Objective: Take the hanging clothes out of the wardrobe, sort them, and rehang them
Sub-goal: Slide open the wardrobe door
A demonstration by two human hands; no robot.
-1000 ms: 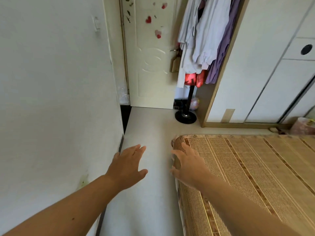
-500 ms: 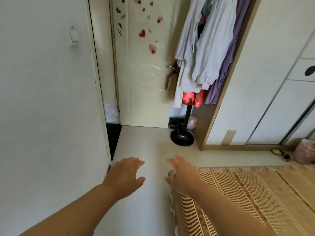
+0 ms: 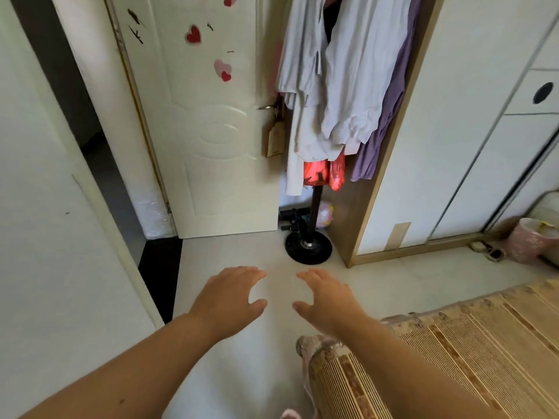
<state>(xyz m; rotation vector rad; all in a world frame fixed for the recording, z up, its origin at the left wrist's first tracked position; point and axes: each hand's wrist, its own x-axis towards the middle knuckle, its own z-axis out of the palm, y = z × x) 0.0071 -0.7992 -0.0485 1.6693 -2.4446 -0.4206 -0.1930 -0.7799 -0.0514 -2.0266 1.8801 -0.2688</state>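
- Head view: the hanging clothes (image 3: pixel 341 86) run off the top edge, hangers unseen. They drape over a black stand (image 3: pixel 308 247) between the door (image 3: pixel 211 131) and the wardrobe (image 3: pixel 453 116).
- Left hand (image 3: pixel 230 300) and right hand (image 3: pixel 328 300) reach forward over the floor, palms down, fingers loosely spread, holding nothing.
- Crumpled pale and purple cloth up there; a woven striped mat covers the bed (image 3: pixel 484 352).

The door (image 3: pixel 211 164) at eleven o'clock is cream, dotted with red and pink hearts (image 3: pixel 193 34). At twelve o'clock hang pale grey shirts (image 3: pixel 351 86), with a purple garment (image 3: pixel 384 125) at their three o'clock and a red cloth (image 3: pixel 323 173) at their six, over a black stand (image 3: pixel 320 252). The wardrobe (image 3: pixel 447 131) at two o'clock is white framed in tan wood, and the mat (image 3: pixel 472 352) at five o'clock is striped tan and brown.
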